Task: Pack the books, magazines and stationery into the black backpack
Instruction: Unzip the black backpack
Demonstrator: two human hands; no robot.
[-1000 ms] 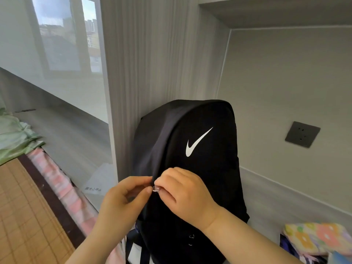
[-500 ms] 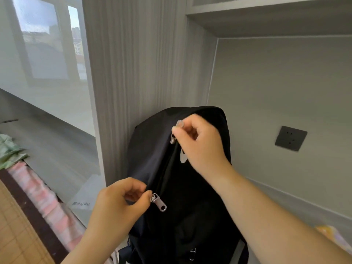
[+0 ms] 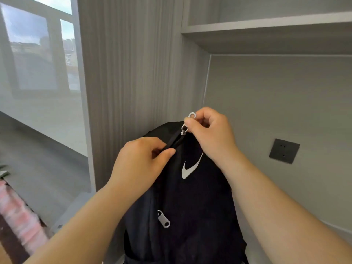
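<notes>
Pinches the top zipper pull (image 3: 187, 122) of the black backpack (image 3: 194, 206) with the right hand (image 3: 213, 138). Grips the fabric just beside the zip with the curled left hand (image 3: 141, 164). Has the backpack upright against the grey panel (image 3: 133, 73), second zipper pull (image 3: 164, 221) hanging lower.

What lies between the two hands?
Head view: a short stretch of zipper track on the black backpack, from the left hand to the zipper pull the right hand pinches.

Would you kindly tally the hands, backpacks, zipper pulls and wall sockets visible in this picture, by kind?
Hands: 2, left hand and right hand
Backpacks: 1, black backpack
Zipper pulls: 2, upper zipper pull and lower zipper pull
Sockets: 1, wall socket
Total: 6
</notes>
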